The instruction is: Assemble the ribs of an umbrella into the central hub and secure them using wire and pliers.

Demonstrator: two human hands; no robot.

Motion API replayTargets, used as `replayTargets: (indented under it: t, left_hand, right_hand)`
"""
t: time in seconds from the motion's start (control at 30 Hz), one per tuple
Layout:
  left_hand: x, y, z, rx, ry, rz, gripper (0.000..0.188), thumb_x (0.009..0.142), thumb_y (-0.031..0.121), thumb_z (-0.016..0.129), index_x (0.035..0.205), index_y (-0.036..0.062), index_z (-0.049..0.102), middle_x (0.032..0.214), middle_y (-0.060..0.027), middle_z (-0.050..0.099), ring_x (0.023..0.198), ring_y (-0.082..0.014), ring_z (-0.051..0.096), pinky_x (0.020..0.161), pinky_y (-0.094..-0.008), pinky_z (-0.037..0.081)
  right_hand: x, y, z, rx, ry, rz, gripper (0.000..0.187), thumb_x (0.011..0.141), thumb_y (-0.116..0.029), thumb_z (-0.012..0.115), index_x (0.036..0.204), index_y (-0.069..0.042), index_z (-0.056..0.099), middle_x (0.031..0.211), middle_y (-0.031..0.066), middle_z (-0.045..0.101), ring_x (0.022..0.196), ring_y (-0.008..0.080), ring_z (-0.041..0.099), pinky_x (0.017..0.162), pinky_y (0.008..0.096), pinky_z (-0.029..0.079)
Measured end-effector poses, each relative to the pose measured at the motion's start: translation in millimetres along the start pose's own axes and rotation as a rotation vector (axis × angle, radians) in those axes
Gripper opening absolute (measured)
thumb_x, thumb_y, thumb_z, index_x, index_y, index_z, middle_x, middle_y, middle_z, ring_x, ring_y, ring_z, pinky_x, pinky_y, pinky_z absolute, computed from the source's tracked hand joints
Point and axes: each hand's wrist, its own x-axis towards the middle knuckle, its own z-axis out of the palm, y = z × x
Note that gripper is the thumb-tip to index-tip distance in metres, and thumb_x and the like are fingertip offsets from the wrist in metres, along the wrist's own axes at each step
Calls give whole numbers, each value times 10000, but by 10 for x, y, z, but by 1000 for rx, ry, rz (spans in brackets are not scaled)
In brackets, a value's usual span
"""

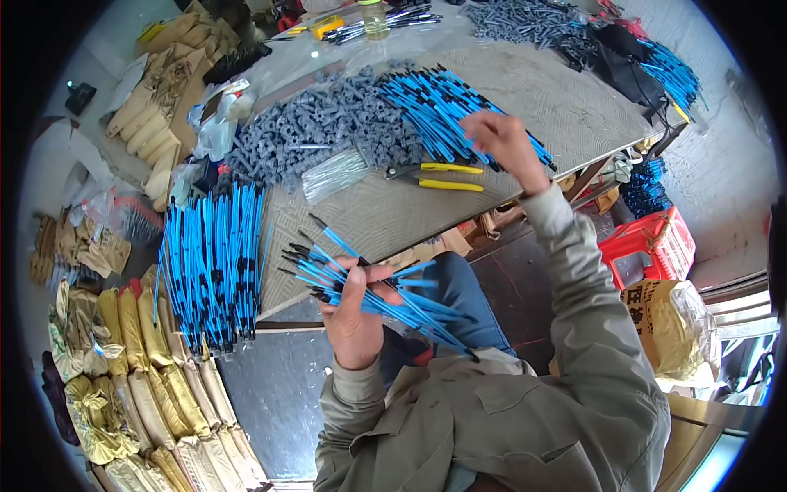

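Observation:
My left hand (354, 307) is closed around a loose bunch of thin blue tubes (418, 316) with black ends, held in front of my lap by the table edge. One tube in the bunch sticks out up and left of the others. Over the right part of a pile of similar blue tubes (434, 111) on the table is my right hand (504, 143). Its fingers are half bent and apart, with nothing visible between them. Pliers with yellow handles (451, 176) lie just below that pile. Left of them is a packet of thin clear sticks (334, 174).
Grey plastic fittings (320, 123) are heaped mid-table. Another stack of blue tubes (215, 262) lies at the table's left corner. Brown and gold packages (164, 394) fill the lower left. A red stool (652, 242) stands to the right. A jar (374, 18) is at the back.

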Motion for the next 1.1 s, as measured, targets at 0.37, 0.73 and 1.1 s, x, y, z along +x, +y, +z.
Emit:
replayTargets:
  t: [0.37,0.73,1.1]
  left_hand:
    - [-219,42,9,-42,-102,-353,268,929,278,470,1049,38,479,976,-215,620,836,-312,640,755,-449,528]
    - [-27,-10,-51,156,-26,-250,347,945,288,437,1038,-36,522,1052,-236,592,900,-280,626,783,-380,510]
    - [116,-96,219,264,77,14,290,941,233,448,1051,-25,524,901,-154,625,724,-186,602,663,-301,479]
  right_hand:
    - [895,227,198,-1080,255,-90,262,780,-341,607,815,-82,625,726,121,630,686,337,611,576,427,470]
    - [-873,-734,-120,-132,587,-332,88,865,-89,557,841,-7,537,671,23,558,535,71,510,483,205,387]
    - [-1324,-845,586,57,-325,-215,122,802,-88,623,889,-19,569,727,78,587,597,157,568,531,267,438]
